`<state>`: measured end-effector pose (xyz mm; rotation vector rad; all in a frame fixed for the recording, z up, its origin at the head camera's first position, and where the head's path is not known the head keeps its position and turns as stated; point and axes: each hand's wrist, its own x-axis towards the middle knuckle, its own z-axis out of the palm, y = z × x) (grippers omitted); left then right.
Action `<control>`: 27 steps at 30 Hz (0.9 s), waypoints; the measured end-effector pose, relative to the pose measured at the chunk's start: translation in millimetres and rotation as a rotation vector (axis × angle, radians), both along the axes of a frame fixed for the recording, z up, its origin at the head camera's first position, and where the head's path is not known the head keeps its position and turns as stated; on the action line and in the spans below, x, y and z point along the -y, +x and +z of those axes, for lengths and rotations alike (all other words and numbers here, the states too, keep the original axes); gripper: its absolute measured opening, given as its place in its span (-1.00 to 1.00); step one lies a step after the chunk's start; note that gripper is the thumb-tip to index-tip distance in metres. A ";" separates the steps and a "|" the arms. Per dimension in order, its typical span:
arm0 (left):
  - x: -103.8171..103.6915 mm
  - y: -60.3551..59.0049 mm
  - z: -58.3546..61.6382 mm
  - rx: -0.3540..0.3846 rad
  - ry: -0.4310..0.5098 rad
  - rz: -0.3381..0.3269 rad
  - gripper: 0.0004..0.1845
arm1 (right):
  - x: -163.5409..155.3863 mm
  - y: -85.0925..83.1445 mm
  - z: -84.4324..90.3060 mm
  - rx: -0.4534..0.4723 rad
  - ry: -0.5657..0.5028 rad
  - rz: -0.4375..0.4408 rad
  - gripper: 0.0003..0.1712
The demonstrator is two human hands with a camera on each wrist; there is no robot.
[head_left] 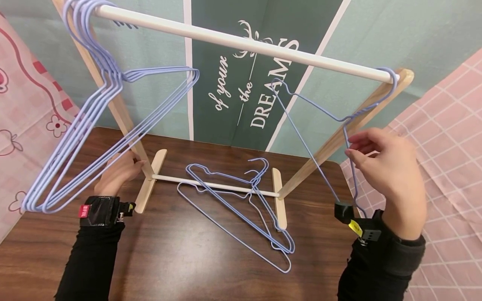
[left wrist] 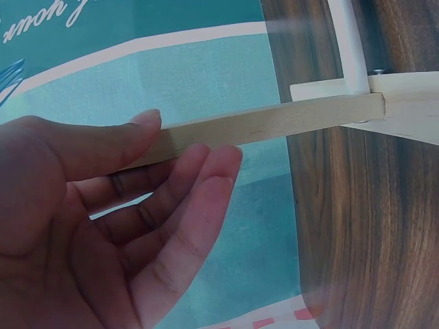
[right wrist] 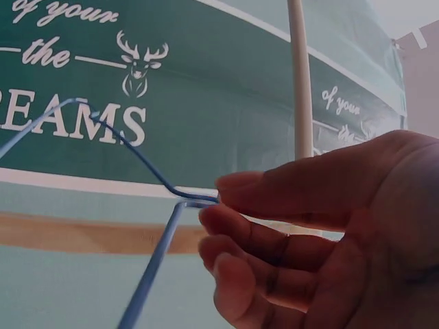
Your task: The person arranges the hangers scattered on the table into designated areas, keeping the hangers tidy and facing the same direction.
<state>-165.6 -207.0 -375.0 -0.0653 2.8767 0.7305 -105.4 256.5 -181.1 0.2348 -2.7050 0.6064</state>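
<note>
A wooden rack with a white rod (head_left: 241,44) stands on a dark table (head_left: 188,259). My right hand (head_left: 348,146) pinches the neck of a blue wire hanger (head_left: 301,137) whose hook sits over the rod's right end. In the right wrist view, thumb and forefinger of the right hand (right wrist: 219,202) close on the hanger's wire (right wrist: 152,271). My left hand (head_left: 129,165) holds the rack's left leg low down. In the left wrist view the thumb lies over the leg (left wrist: 274,123) and the fingers under it. Several blue hangers (head_left: 116,77) hang at the rod's left end.
Several more blue hangers (head_left: 241,213) lie on the table across the rack's lower crossbar (head_left: 211,185). A green lettered banner (head_left: 260,92) hangs behind. Pink patterned cloths hang at the left (head_left: 26,104) and the right (head_left: 452,146) of the table.
</note>
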 end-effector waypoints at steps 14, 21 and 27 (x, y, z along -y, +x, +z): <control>1.5 2.0 1.6 0.011 0.018 0.007 -0.72 | 21.2 10.7 -12.5 -0.038 -0.008 0.115 -0.84; 1.3 2.4 0.1 0.010 0.039 0.013 -0.71 | 31.2 9.3 -26.7 -0.010 0.006 0.176 -0.84; 1.0 2.9 0.3 0.002 0.033 0.003 -0.72 | 38.3 4.2 -36.9 0.002 0.020 0.222 -0.85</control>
